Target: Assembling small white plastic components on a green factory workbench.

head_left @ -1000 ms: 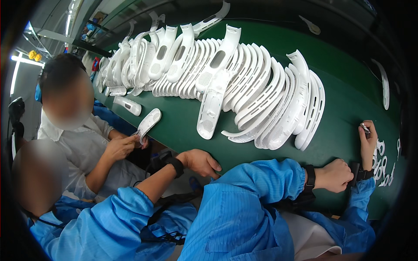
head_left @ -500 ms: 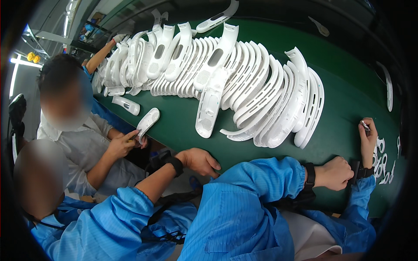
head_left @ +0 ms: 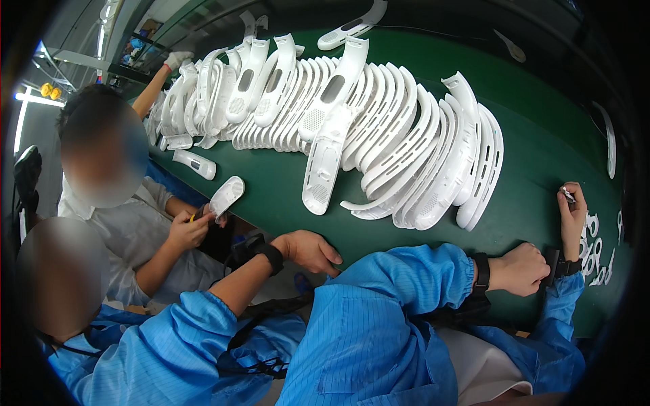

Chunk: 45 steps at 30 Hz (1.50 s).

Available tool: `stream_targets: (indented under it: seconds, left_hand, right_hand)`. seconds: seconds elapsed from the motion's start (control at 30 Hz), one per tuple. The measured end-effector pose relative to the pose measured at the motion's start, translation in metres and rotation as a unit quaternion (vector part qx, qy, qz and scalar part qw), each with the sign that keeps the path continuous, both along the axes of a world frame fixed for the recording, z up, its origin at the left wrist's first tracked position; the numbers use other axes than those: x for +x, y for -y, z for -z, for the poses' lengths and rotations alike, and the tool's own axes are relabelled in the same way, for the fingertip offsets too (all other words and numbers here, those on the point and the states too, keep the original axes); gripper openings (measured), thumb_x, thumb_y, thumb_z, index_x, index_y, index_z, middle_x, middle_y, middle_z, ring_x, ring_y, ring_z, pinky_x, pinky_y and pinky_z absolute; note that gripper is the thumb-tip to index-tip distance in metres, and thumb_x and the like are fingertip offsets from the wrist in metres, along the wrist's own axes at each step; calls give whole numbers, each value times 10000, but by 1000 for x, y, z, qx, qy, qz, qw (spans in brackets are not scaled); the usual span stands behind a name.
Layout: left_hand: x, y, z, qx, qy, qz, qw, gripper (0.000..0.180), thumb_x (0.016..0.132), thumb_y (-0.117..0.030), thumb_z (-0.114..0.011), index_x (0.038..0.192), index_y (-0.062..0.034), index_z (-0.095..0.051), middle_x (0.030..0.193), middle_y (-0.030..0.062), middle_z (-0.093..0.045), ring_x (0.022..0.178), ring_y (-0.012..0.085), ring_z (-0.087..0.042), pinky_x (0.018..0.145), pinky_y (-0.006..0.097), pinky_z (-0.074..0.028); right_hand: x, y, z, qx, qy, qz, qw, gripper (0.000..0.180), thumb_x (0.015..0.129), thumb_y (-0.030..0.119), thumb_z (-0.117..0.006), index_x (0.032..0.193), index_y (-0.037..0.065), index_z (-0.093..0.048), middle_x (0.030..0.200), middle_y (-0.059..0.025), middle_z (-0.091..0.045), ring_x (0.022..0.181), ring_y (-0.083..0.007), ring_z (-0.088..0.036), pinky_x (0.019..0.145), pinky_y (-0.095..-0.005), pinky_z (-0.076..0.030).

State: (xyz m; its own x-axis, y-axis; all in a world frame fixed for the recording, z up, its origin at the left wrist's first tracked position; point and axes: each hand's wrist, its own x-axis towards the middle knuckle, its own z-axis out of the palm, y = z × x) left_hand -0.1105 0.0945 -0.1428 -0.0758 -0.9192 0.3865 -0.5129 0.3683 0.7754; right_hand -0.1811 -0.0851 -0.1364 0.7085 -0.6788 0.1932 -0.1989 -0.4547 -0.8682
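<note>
My left hand (head_left: 520,269) is a closed fist resting on the near edge of the green table (head_left: 535,155); a black watch sits on its wrist. Nothing shows inside the fist. Just to its right, my right hand (head_left: 573,211) lies on the table and pinches a small thin piece (head_left: 567,196) between fingertips. Several small white flat parts (head_left: 596,252) lie by that hand at the table's right end. Both my sleeves are blue.
A long pile of curved white plastic shells (head_left: 379,128) fills the middle of the table. A co-worker in blue rests a hand (head_left: 309,250) on the table edge. Another seated person holds an oval white part (head_left: 225,195). A gloved hand (head_left: 177,59) reaches in at the far left.
A gloved arm has come in at the far left end of the pile. My own hands have stayed where they were.
</note>
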Motion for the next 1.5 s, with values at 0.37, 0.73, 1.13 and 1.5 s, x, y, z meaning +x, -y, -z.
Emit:
stream_targets:
  seconds: [0.37, 0.73, 1.13, 1.5]
  left_hand:
    - [0, -1, -1, 8, 6, 2, 1000, 128, 668, -161, -601, 639, -37, -602, 637, 127, -614, 676, 318, -621, 668, 427, -471]
    - [0, -1, 0, 1, 0, -2, 1000, 123, 662, -157, -597, 637, -36, -605, 639, 131, -617, 675, 323, -620, 665, 432, -468]
    - [0, 0, 1, 11, 12, 2, 1000, 131, 659, -167, -600, 641, -37, -607, 645, 135, -619, 676, 324, -619, 667, 430, -463]
    - [-1, -1, 2, 7, 9, 0, 1000, 118, 669, -163, -601, 649, -46, -603, 649, 127, -617, 687, 318, -619, 669, 429, -461]
  right_hand:
    - [-2, 2, 1, 5, -2, -5, 1000, 79, 883, -2, -567, 943, 10, -518, 946, -20, -498, 841, -89, -478, 754, -203, -383]
    - [-1, 1, -1, 5, -13, -5, 1000, 75, 884, 4, -568, 938, 8, -517, 940, -20, -493, 838, -85, -463, 745, -204, -371]
    - [0, 1, 0, -4, -10, -3, 1000, 74, 887, 6, -571, 939, 8, -517, 919, -2, -493, 822, -76, -455, 741, -200, -369]
    - [-2, 2, 2, 7, -4, 0, 1000, 68, 889, 4, -561, 945, 10, -523, 948, -21, -496, 840, -85, -471, 748, -203, -376]
